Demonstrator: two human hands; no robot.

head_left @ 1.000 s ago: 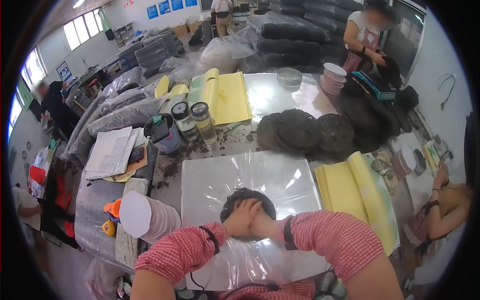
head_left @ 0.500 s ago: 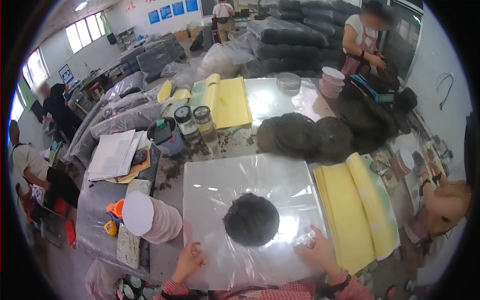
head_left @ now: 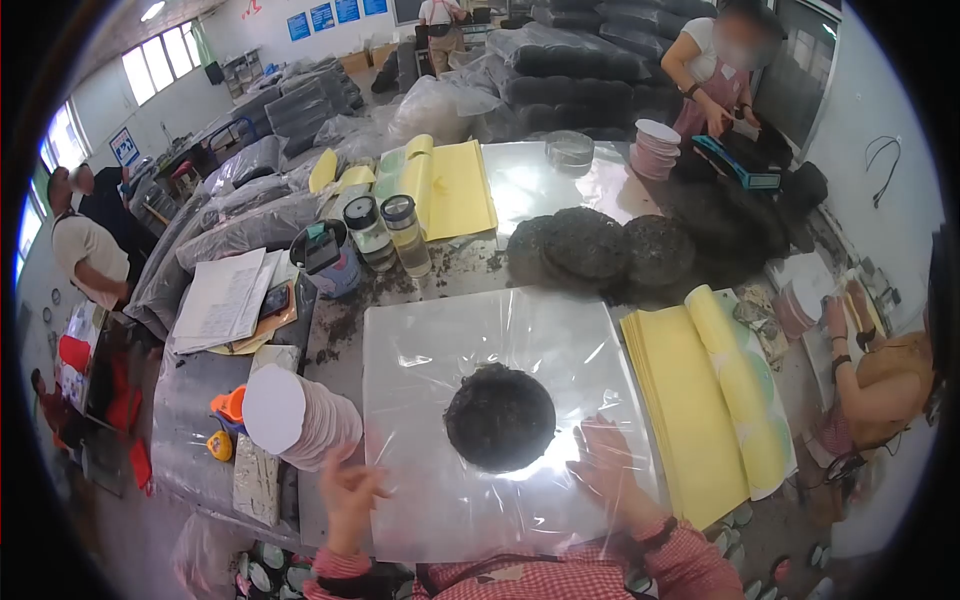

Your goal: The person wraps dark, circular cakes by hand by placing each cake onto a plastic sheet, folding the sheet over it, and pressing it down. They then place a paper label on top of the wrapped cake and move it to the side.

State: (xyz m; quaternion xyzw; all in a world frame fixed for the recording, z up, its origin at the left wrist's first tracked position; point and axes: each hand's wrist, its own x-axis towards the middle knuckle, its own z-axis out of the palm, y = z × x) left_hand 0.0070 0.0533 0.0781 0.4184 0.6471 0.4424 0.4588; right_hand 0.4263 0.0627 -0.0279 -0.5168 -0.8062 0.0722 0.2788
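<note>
A dark, rough, round cake (head_left: 500, 417) lies in the middle of a clear, shiny plastic sheet (head_left: 430, 345) spread on the table before me. At the sheet's left edge is my left hand (head_left: 352, 492), raised with its fingers apart and holding nothing. On the other side, my right hand (head_left: 608, 470) rests over the sheet to the right of the cake, fingers stretched out and somewhat blurred by glare. Near my left hand stands a leaning stack of white paper discs (head_left: 300, 415). Yellow sheets (head_left: 685, 410) lie right of the plastic.
More dark cakes (head_left: 585, 245) are piled behind the sheet. Two lidded jars (head_left: 405, 235) and a bucket (head_left: 330, 265) stand back left, near papers (head_left: 225, 300). An orange tape dispenser (head_left: 230, 405) sits left. Co-workers work at the back right and right edge (head_left: 880, 385).
My left hand has moved left and up, its fingers spreading. My right hand has shifted left and up, closer to the cake, its fingers straightening. The view has tilted slightly.
</note>
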